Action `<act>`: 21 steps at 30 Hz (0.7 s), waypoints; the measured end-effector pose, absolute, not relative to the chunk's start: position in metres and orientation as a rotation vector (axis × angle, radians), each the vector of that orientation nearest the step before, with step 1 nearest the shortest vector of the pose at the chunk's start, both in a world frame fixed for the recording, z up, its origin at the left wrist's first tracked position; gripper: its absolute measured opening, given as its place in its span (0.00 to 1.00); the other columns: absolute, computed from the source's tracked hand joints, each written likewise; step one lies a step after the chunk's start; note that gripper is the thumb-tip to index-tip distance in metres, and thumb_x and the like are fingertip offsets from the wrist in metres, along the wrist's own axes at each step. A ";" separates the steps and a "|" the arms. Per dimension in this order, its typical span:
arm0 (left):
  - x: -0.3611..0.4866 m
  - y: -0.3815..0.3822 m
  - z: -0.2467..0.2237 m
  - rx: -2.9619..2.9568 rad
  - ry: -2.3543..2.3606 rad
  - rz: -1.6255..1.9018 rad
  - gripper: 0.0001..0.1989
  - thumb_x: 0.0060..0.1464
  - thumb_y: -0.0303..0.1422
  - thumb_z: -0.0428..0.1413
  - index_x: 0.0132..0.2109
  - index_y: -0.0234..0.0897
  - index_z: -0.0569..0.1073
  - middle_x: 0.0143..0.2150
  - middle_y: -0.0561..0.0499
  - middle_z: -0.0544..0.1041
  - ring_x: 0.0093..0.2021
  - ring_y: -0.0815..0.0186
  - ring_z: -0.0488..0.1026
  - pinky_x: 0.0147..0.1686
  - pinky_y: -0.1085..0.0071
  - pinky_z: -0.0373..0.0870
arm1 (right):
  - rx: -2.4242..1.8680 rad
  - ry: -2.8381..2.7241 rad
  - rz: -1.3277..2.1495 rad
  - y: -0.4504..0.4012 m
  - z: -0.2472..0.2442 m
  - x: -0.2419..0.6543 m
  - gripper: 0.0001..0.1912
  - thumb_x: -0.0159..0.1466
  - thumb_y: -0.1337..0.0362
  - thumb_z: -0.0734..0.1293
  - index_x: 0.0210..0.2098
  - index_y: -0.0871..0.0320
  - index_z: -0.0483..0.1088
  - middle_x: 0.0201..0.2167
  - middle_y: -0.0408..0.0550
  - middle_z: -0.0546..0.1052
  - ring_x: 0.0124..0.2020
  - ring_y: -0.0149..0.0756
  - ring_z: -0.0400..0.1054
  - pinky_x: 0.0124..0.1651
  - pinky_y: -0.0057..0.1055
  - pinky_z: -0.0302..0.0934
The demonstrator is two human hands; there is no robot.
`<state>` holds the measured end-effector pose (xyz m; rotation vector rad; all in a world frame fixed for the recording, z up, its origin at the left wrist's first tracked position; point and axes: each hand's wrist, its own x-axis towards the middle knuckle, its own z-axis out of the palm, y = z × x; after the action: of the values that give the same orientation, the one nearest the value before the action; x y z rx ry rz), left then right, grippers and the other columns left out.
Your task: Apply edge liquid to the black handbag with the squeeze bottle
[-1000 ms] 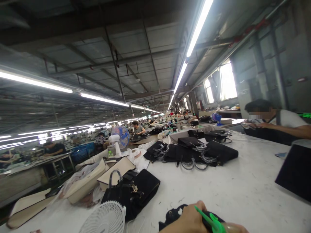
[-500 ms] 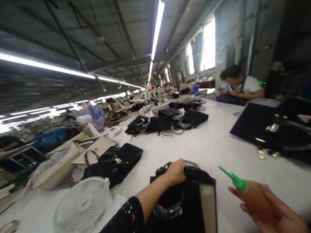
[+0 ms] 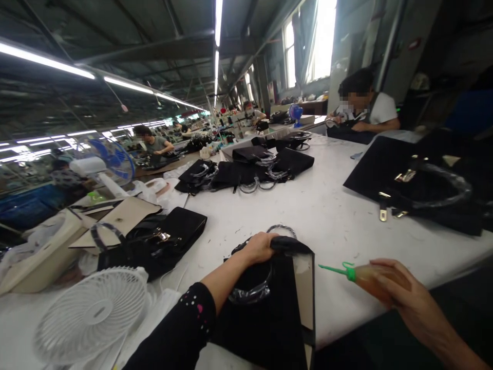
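Observation:
My left hand (image 3: 262,247) is closed on the top edge of a black handbag (image 3: 258,324), near a fold of black material. The bag's handles are wrapped in clear plastic, and a beige panel (image 3: 304,288) shows along its right side. To the right of the bag, my right hand (image 3: 402,288) grips a glue bottle (image 3: 375,282) with amber contents and a green nozzle. The bottle lies nearly level, its nozzle tip pointing left toward the bag's upper right corner and apart from it.
A white fan (image 3: 94,313) stands at the left front. Black handbags (image 3: 181,231) lie left, more black bags (image 3: 246,172) at the back, and another black bag (image 3: 385,180) at the right. A co-worker (image 3: 362,108) sits across the white table (image 3: 327,210).
The bottle has turned from pointing up and left to nearly level, its nozzle closer to the bag. My left hand keeps its hold. The camera view has shifted right and down.

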<state>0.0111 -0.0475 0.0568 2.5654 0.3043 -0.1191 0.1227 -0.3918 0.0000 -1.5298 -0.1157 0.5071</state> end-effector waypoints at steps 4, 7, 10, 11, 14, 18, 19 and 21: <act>0.014 -0.044 0.054 2.565 0.286 -0.099 0.07 0.55 0.31 0.59 0.41 0.41 0.80 0.32 0.51 0.80 0.37 0.60 0.77 0.36 0.71 0.66 | -1.667 -0.277 0.452 -0.384 0.002 0.136 0.35 0.48 0.43 0.78 0.48 0.55 0.71 0.42 0.52 0.79 0.38 0.45 0.71 0.28 0.31 0.63; 0.018 -0.043 0.053 2.577 0.279 -0.095 0.08 0.55 0.31 0.58 0.42 0.41 0.81 0.34 0.50 0.81 0.38 0.58 0.78 0.37 0.70 0.66 | -1.734 -0.413 0.373 -0.375 0.008 0.145 0.32 0.49 0.44 0.78 0.46 0.55 0.72 0.41 0.50 0.79 0.40 0.45 0.72 0.37 0.35 0.66; 0.020 -0.044 0.053 2.591 0.276 -0.097 0.09 0.55 0.30 0.58 0.42 0.41 0.81 0.35 0.49 0.82 0.38 0.57 0.78 0.37 0.69 0.66 | -1.775 -0.538 0.291 -0.366 0.015 0.150 0.26 0.53 0.46 0.77 0.44 0.54 0.72 0.40 0.48 0.78 0.43 0.44 0.71 0.48 0.37 0.64; 0.020 -0.044 0.053 2.597 0.280 -0.097 0.09 0.55 0.30 0.58 0.42 0.41 0.81 0.34 0.49 0.82 0.38 0.58 0.78 0.37 0.69 0.66 | -1.785 -0.577 0.270 -0.363 0.017 0.151 0.25 0.55 0.47 0.76 0.44 0.54 0.72 0.40 0.48 0.78 0.43 0.44 0.71 0.49 0.37 0.63; 0.020 -0.045 0.053 2.610 0.286 -0.096 0.10 0.55 0.29 0.57 0.43 0.41 0.81 0.35 0.48 0.82 0.39 0.57 0.78 0.37 0.69 0.66 | -1.805 -0.688 0.243 -0.359 0.022 0.153 0.23 0.58 0.47 0.75 0.44 0.54 0.71 0.39 0.48 0.78 0.42 0.43 0.71 0.48 0.37 0.62; 0.020 -0.046 0.053 2.630 0.299 -0.098 0.11 0.55 0.28 0.57 0.44 0.42 0.81 0.36 0.48 0.82 0.41 0.56 0.79 0.38 0.69 0.67 | -1.812 -0.849 0.274 -0.363 0.025 0.158 0.21 0.60 0.46 0.74 0.43 0.53 0.72 0.40 0.49 0.77 0.41 0.44 0.72 0.46 0.38 0.64; 0.020 -0.046 0.052 2.635 0.302 -0.100 0.11 0.55 0.28 0.57 0.44 0.41 0.80 0.36 0.48 0.82 0.41 0.56 0.79 0.38 0.69 0.67 | -1.812 -0.888 0.281 -0.364 0.025 0.159 0.20 0.60 0.46 0.73 0.43 0.53 0.72 0.40 0.49 0.77 0.41 0.45 0.72 0.46 0.39 0.65; 0.019 -0.046 0.052 2.641 0.302 -0.104 0.11 0.56 0.29 0.57 0.44 0.42 0.80 0.36 0.49 0.82 0.41 0.57 0.79 0.38 0.69 0.68 | -1.816 -0.935 0.267 -0.366 0.023 0.163 0.20 0.60 0.46 0.73 0.44 0.53 0.72 0.41 0.49 0.76 0.43 0.45 0.72 0.46 0.40 0.65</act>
<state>0.0194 -0.0455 0.0524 2.6410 0.3016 -0.1041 0.1629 -0.3660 0.0231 -1.8157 -0.9352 0.2666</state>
